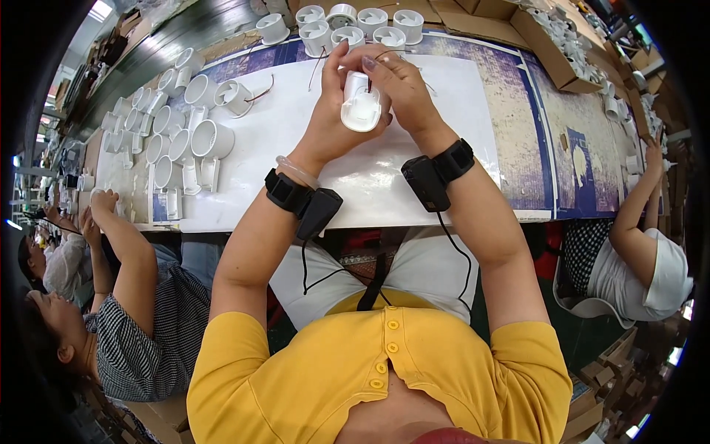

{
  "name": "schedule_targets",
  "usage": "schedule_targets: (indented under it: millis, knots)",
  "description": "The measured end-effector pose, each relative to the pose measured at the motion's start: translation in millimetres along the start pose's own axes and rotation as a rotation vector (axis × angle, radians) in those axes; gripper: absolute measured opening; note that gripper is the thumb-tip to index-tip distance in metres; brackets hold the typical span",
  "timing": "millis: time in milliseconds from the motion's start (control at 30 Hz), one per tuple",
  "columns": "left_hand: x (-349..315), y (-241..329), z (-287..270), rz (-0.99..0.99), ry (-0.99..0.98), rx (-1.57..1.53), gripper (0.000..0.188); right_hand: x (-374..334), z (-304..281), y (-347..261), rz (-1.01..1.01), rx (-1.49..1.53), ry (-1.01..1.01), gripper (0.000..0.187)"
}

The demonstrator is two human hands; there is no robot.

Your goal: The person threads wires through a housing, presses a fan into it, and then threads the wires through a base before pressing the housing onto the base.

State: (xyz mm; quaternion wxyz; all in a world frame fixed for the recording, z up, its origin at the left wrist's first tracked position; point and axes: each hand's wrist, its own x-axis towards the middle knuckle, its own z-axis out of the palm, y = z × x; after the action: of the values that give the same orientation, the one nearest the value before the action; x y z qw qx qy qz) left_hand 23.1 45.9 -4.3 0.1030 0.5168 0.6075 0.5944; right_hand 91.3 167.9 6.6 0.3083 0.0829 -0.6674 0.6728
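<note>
Above the white work sheet, both my hands hold a white plastic fan housing (360, 112) with a rounded, hollow end facing me. My left hand (330, 122) is wrapped round its left side. My right hand (405, 87) closes over the far part, thumb and fingers bent together there. A thin dark wire (383, 53) shows by the right fingertips; whatever else they pinch is hidden. Beyond my hands stand several white round fan units (347, 35) with blades inside and thin wires. One more fan unit (234, 97) with a red-brown wire lies to the left.
Several white cup-shaped housings with handles (212, 139) lie in rows on the table's left. A cardboard box (551, 59) of white parts stands at the far right. Co-workers sit on both sides, one with a checked sleeve (140, 344) at left. Black devices with cables are strapped to my wrists.
</note>
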Motion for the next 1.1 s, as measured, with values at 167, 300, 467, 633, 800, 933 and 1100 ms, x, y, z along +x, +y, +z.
schedule_targets:
  millis: [167,300,467,633,800,933,1100]
  knots:
    - [2,4,-3,-0.139,0.115,-0.211,0.094,3,-3,-10,0.021,0.212,-0.025,0.027]
    - [-3,17,-4,-0.140,0.077,-0.513,0.075,-5,12,-7,0.150,0.207,0.035,0.031]
    - [-2,25,-11,-0.219,0.042,-1.156,0.042,-4,17,-13,0.205,0.502,0.105,0.027]
    - [-5,14,-4,-0.203,0.096,-1.089,0.027,-4,21,-10,0.143,0.526,0.110,0.023]
    - [-7,9,1,-0.172,0.152,-1.047,0.024,-5,20,-4,0.108,0.443,0.107,0.020]
    - [-6,11,1,-0.187,0.158,-1.076,0.023,-5,27,-5,0.086,0.422,0.228,0.021]
    - [-5,13,4,-0.201,0.134,-1.105,0.023,-11,30,-8,0.111,0.349,0.364,0.024]
